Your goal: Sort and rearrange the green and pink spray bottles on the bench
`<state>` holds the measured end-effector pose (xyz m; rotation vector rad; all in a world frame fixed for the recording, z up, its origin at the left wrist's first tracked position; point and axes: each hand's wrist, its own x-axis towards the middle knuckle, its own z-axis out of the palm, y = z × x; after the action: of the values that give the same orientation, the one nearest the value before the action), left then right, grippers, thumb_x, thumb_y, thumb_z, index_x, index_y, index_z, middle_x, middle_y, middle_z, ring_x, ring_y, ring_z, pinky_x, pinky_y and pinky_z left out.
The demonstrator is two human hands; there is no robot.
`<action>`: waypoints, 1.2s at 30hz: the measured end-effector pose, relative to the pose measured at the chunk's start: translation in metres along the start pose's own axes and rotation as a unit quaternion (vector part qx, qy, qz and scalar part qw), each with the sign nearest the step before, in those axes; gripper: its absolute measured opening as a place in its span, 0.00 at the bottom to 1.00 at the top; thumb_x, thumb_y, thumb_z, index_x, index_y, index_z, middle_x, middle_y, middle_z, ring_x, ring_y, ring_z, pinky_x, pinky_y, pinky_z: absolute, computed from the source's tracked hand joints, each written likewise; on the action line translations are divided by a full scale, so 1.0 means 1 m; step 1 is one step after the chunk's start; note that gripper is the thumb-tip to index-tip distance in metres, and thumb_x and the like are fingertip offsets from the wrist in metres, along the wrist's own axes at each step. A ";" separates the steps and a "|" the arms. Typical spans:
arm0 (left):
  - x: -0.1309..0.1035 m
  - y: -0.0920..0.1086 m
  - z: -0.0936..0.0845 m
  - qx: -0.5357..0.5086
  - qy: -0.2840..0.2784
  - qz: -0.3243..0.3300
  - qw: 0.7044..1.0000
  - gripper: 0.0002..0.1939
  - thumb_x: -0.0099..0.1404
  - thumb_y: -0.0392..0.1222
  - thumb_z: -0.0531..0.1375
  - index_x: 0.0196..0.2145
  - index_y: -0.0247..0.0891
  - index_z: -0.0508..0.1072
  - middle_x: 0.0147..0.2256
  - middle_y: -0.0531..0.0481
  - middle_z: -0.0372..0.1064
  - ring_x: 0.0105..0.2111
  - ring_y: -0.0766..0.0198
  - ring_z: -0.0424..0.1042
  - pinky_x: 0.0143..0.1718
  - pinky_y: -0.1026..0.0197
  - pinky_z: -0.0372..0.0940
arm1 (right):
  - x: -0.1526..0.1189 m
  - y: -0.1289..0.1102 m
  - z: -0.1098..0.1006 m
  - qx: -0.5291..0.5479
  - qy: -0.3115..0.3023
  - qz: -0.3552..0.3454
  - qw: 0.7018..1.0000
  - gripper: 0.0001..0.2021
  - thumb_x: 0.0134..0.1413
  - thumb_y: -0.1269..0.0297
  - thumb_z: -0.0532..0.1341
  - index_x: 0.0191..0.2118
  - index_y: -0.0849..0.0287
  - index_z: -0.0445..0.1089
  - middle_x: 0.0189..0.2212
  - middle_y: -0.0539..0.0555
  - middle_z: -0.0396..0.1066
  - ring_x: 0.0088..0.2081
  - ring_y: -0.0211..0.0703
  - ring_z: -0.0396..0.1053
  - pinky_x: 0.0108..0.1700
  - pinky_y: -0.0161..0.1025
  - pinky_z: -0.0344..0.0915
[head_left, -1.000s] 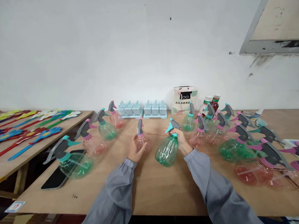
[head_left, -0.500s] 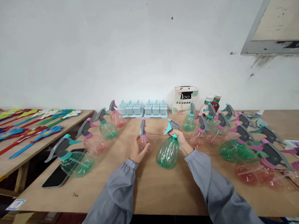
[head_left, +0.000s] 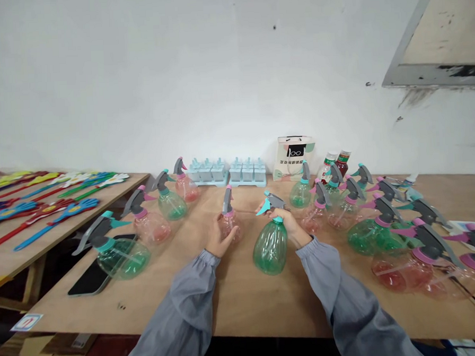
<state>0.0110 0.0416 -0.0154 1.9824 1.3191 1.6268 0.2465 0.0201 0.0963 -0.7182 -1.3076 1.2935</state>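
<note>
My left hand [head_left: 220, 236] is closed round the side of a pink spray bottle [head_left: 231, 227], which stands upright on the wooden table with its grey and pink trigger head facing away. My right hand [head_left: 289, 221] grips a green spray bottle [head_left: 270, 249] at the neck, just under its grey and turquoise head. That bottle leans slightly, its nozzle toward the left; whether its base touches the table I cannot tell. Some of the right fingers are hidden behind the neck.
Several pink and green spray bottles [head_left: 405, 270] crowd the right side, and others [head_left: 124, 258] line the left beside a black phone [head_left: 89, 276]. Light-blue popsicle molds [head_left: 247, 173], a paper bag [head_left: 294, 161] and red-labelled bottles [head_left: 343, 164] stand along the wall. Colourful hand-shaped strips [head_left: 52, 214] cover another table.
The green bottle in my right hand has swung more upright, its base shifting slightly right and toward me. My left hand stays on the pink bottle.
</note>
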 end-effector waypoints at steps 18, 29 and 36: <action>0.001 -0.005 0.000 -0.001 -0.010 0.003 1.000 0.34 0.61 0.56 0.64 0.58 0.37 0.59 0.54 0.35 0.69 0.56 0.46 0.71 0.58 0.40 0.65 | -0.138 -0.043 -0.100 -0.342 0.405 -0.090 0.843 0.21 0.44 0.42 0.68 0.27 0.58 0.74 0.19 0.46 0.61 0.23 0.36 0.57 0.25 0.35 0.59; 0.002 0.000 0.000 -0.013 -0.009 0.002 1.000 0.33 0.61 0.56 0.63 0.57 0.37 0.59 0.52 0.36 0.70 0.54 0.49 0.73 0.57 0.43 0.66 | -0.124 -0.034 -0.108 -0.376 0.388 -0.105 0.835 0.19 0.45 0.45 0.68 0.30 0.58 0.76 0.21 0.46 0.63 0.26 0.37 0.58 0.29 0.36 0.60; 0.002 0.001 -0.001 0.000 -0.016 -0.018 1.000 0.34 0.60 0.57 0.63 0.57 0.37 0.59 0.50 0.37 0.71 0.53 0.48 0.73 0.56 0.42 0.67 | -0.123 -0.029 -0.112 -0.394 0.383 -0.110 0.828 0.21 0.46 0.43 0.68 0.31 0.59 0.75 0.24 0.48 0.67 0.27 0.39 0.62 0.32 0.38 0.64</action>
<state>0.0102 0.0421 -0.0132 1.9640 1.3353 1.5730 0.3849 -0.0716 0.0663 -1.4245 -1.1445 0.1352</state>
